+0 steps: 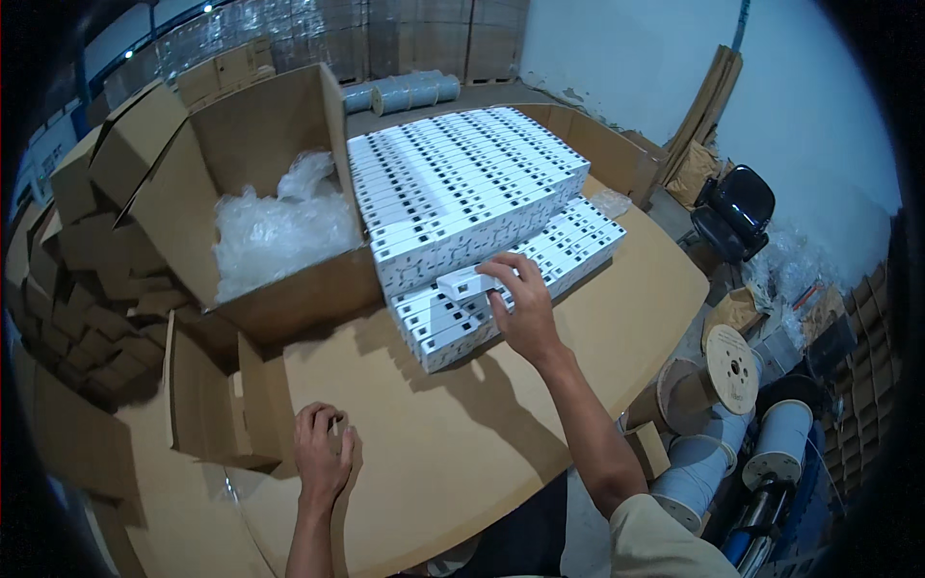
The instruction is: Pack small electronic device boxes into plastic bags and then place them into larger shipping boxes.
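Note:
My right hand point(525, 313) is closed on a slim white box point(462, 283) with small dark markings, lifted and slightly tilted above the lower row of similar boxes. Those lower white boxes point(445, 339) lie packed side by side on the table, in front of and below a taller block of white boxes point(462, 173). My left hand point(323, 451) rests on the tabletop with loosely bent fingers, the thumb apart from them and nothing visible in between. Just to its left stands a small open cardboard box point(212, 414).
Behind the small box, a large open carton point(299, 299) holds clear plastic wrap point(279, 236). Many brown cartons point(87, 289) are piled at the far left. The brown tabletop point(424, 472) curves toward me. Cable spools point(732, 371) and a black chair point(737, 212) stand on the right.

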The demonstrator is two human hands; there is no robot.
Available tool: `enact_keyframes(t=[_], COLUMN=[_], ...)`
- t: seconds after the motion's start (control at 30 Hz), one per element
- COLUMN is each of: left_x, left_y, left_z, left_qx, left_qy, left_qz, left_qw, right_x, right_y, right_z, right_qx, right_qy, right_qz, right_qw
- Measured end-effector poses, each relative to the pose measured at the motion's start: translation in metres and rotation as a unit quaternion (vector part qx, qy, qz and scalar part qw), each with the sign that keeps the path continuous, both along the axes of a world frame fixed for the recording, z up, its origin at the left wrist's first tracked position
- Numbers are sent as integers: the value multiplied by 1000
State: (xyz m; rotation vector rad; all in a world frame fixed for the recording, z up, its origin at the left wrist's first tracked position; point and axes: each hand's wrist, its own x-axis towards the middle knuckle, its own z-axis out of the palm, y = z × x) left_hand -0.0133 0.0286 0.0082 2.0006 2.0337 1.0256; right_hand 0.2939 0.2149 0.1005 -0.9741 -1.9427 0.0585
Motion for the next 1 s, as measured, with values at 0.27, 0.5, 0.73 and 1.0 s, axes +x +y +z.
enact_keyframes(t=[0.27,0.5,0.73,1.0], left_x=[-9,-19,-24,-32], left_y=[-19,-41,-45,25], left_z=[14,34,25,19], left_qx=[54,-3,-24,24], left_qy=[-326,-513,-614,-559], left_qz=[16,12,41,-7], left_qw=[944,858,788,829], right_x=[-85,-142,-153,-164], right_y=[-84,-134,-148,-81], right_z=[16,-22,-39,-78], right_qx=[-35,-101,-247,-349], right_qy=[-23,-43,15,302], right_qz=[115,203,246,298], right_qw=[992,973,937,835])
